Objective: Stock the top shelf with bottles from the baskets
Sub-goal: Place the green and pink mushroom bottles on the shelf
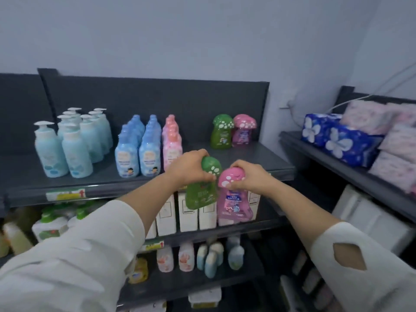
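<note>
My white sleeves (74, 255) fill the bottom of the view, both arms reaching forward. My left hand (191, 168) grips a green bottle (201, 194) by its spotted, mushroom-shaped cap, fingers curled over the top. My right hand (247, 176) clamps the same kind of cap on a pink bottle (234, 203). The two bottles hang just beside each other, caps nearly touching, in front of the top shelf's (258, 158) front edge, with their bodies below it. Neither stands on the shelf yet.

Behind the bottles, on the second shelf, is a row of white boxes (186, 212). To their left there are blurred bottles with green caps (48, 221). The shelf below that carries small pink and blue bottles (186, 255), too blurred to tell more.

On the top shelf, from the left, is a cluster of pale blue pump bottles (74, 143), then two rows of blue bottles (137, 149) running front to back. A single row of pink-capped bottles (172, 143) stands just beside them. Farther right, near the dark back panel (157, 97), a shelved green bottle (221, 134) and a shelved pink one (243, 131) stand upright side by side. They are the same make as the two I hold. The shelf in front of them is bare.

To the right, a side shelf (315, 152) carries blue tissue packs (337, 140) printed with white flowers, and beside them stacked pink packs (394, 143). A pale wall (202, 37) rises behind it all, with a white cable (382, 86) running down to a socket.
</note>
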The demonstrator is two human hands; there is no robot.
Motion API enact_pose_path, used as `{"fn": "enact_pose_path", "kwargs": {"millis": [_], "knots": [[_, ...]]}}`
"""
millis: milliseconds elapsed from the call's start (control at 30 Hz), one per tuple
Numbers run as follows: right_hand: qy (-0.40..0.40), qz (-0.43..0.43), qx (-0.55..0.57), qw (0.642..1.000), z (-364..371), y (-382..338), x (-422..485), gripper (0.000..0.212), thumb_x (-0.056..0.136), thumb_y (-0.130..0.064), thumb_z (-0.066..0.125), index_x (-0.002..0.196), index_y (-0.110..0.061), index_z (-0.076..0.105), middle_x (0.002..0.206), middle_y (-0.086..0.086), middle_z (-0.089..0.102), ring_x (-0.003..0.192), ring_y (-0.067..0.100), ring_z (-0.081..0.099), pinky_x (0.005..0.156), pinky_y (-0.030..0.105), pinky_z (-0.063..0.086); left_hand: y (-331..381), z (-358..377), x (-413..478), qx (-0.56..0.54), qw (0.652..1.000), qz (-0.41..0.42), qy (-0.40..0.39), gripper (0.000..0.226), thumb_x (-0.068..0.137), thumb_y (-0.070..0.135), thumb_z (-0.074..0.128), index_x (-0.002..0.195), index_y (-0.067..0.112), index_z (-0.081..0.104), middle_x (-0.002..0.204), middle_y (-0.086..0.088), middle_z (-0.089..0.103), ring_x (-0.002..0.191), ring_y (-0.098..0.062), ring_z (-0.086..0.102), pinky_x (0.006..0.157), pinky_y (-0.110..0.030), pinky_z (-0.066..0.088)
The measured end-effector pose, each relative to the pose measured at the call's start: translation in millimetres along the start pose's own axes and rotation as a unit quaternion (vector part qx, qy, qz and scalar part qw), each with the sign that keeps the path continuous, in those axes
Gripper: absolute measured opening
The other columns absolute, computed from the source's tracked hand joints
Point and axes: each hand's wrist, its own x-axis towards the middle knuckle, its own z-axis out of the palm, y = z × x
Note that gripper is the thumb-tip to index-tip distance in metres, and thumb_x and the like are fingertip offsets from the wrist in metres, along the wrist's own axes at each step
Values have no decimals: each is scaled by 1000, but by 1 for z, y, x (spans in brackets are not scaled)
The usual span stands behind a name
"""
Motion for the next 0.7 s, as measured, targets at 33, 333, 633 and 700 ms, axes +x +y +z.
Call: {"fn": "enact_pose_path", "kwargs": {"millis": [33, 333, 633, 700], "knots": [[15, 7, 0, 1000, -10, 6, 6, 48, 70, -33, 81, 109, -23, 55, 103, -2, 61, 91, 15, 60, 77, 27, 51, 5, 1, 16, -6, 1000, 14, 6, 55, 68, 45, 74, 112, 21, 52, 107, -1, 61, 96, -21, 59, 85, -42, 52], [92, 27, 5, 995, -76, 46, 83, 48, 76, -30, 78, 116, -16, 55, 104, -1, 60, 92, 16, 59, 75, 23, 46, 16, 0, 140, -57, 997, 29, 49, 68, 68, 44, 75, 125, 21, 46, 117, -6, 61, 104, -26, 59, 89, -42, 51], [51, -7, -77, 996, -106, 107, 191, 64, 75, -35, 78, 131, -23, 51, 116, 5, 42, 107, 20, 49, 95, 26, 39, 6, 29, 226, 8, 998, -22, 60, 71, 75, 45, 71, 136, 27, 40, 127, 3, 56, 114, -21, 55, 86, -36, 48], [38, -13, -85, 996, -111, 120, 213, 65, 76, -36, 77, 133, -22, 50, 111, 3, 38, 107, 22, 48, 97, 27, 38, 5, 37, 244, 11, 998, -30, 57, 70, 75, 43, 72, 136, 24, 41, 128, 2, 51, 115, -22, 54, 89, -40, 49]]}}
